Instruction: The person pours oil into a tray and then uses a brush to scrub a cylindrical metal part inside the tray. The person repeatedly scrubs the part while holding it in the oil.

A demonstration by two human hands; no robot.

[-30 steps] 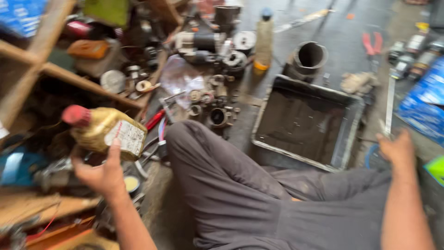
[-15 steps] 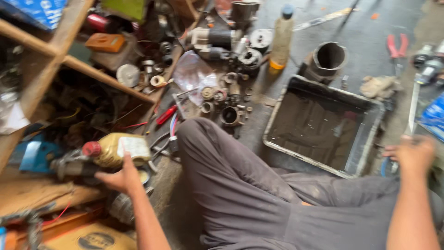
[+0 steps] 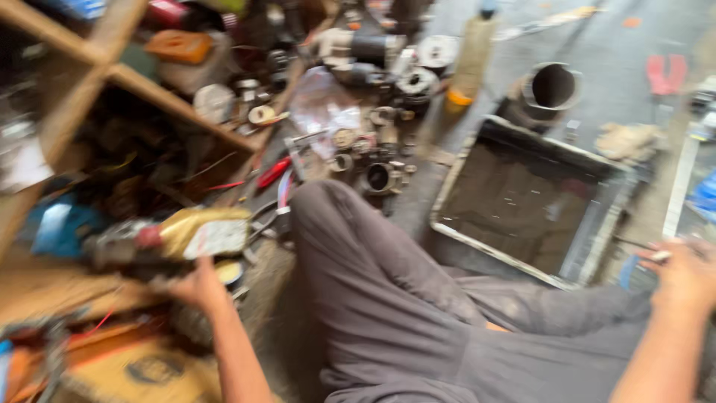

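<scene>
Left hand [image 3: 195, 287] closed on a yellow oil bottle [image 3: 201, 233], red cap pointing left, bottle lying nearly flat, low by the wooden shelf [image 3: 160, 101] clutter. Frame blurred. Right hand [image 3: 682, 272] rests at the far right edge, just beside the metal tray [image 3: 597, 246]; something thin and pale shows at its fingers, grip unclear, can't tell if it's curled shut. Person's knee in grey trousers [image 3: 388, 298] sits between both hands. Tray is dark and greasy inside. Behind it a metal cylinder sleeve [image 3: 552, 86], a tall plastic bottle [image 3: 471, 60] and red pliers [image 3: 664, 73]. Small engine parts [image 3: 380, 175] are scattered beyond the knee.
</scene>
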